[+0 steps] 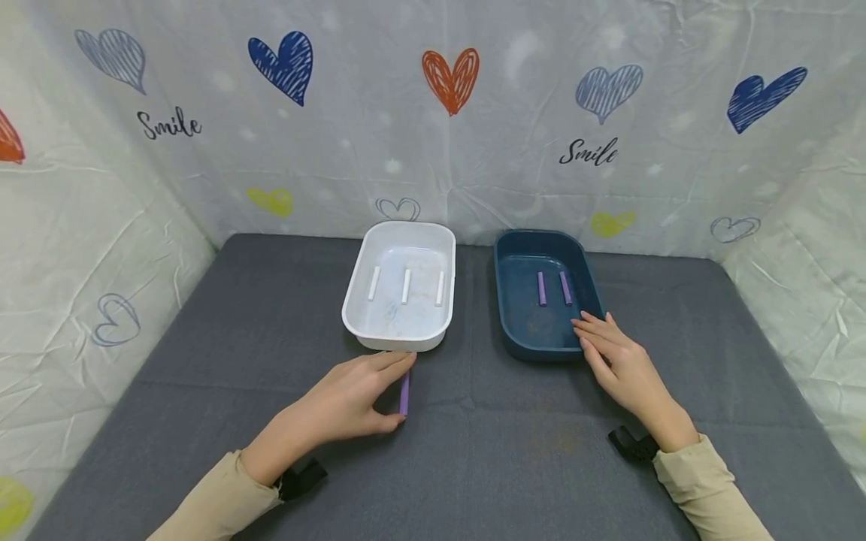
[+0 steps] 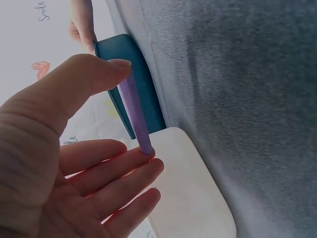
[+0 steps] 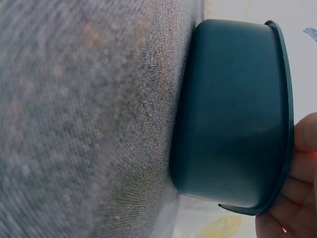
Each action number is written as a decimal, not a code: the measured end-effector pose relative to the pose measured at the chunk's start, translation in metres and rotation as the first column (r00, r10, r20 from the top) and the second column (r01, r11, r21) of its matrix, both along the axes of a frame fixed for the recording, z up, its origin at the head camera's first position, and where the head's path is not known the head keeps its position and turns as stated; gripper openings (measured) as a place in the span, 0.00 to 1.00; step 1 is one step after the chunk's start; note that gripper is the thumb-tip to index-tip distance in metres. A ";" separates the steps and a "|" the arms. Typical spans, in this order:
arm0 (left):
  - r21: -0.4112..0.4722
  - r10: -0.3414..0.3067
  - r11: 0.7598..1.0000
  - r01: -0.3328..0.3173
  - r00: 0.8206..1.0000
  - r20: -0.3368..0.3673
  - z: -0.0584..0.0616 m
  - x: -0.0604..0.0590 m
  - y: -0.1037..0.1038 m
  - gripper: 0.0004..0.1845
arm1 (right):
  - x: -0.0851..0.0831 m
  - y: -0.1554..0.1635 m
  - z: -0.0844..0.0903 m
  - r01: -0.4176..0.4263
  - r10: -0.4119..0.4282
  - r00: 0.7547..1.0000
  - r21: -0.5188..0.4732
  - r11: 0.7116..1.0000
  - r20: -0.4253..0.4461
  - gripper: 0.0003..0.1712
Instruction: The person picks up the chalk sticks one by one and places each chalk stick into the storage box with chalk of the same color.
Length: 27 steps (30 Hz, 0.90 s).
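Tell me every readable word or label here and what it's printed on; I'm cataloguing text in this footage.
"Smile" on the heart-print backdrop, upper left in the head view.
"Smile" on the same backdrop, right of centre.
A partial "Smile", cut off, at the left wrist view's top edge.
No text shows on the white tray, the blue tray or the sticks.

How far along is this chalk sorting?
Three white sticks lie in the white tray, two purple sticks in the blue tray. The left hand pinches the last purple stick; the right hand rests on the blue rim. Only that stick looks left.
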<state>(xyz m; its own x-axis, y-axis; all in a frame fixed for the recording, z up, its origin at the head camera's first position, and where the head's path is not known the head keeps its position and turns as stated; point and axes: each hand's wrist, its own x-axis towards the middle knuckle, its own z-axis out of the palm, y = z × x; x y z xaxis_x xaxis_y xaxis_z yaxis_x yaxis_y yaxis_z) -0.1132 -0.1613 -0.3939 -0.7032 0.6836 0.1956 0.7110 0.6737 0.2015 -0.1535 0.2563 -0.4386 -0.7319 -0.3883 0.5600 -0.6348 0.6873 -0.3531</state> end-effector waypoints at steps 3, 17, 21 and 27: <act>0.006 0.008 1.000 -0.008 1.000 -0.015 0.002 -0.001 0.003 0.41 | 0.000 0.000 0.000 0.001 -0.001 1.000 0.000 1.000 0.002 0.16; 0.043 0.008 0.999 -0.009 1.000 0.018 0.014 -0.008 0.027 0.42 | 0.000 0.000 0.001 0.002 -0.002 1.000 0.000 1.000 -0.003 0.16; 0.055 -0.004 0.998 0.002 0.999 0.039 0.018 -0.010 0.036 0.41 | 0.000 -0.001 0.002 0.002 -0.002 1.000 -0.002 1.000 0.000 0.16; 0.069 -0.030 0.997 0.028 0.999 0.041 0.022 -0.014 0.049 0.40 | 0.000 -0.001 0.001 -0.003 0.003 1.000 -0.006 1.000 -0.003 0.16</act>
<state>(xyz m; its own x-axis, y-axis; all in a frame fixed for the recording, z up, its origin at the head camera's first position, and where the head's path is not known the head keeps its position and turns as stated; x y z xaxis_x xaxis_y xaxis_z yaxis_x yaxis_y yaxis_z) -0.1273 -0.1122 -0.3717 -0.6918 0.6898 0.2137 0.7200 0.6365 0.2764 -0.1536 0.2552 -0.4379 -0.7289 -0.3874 0.5645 -0.6381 0.6833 -0.3549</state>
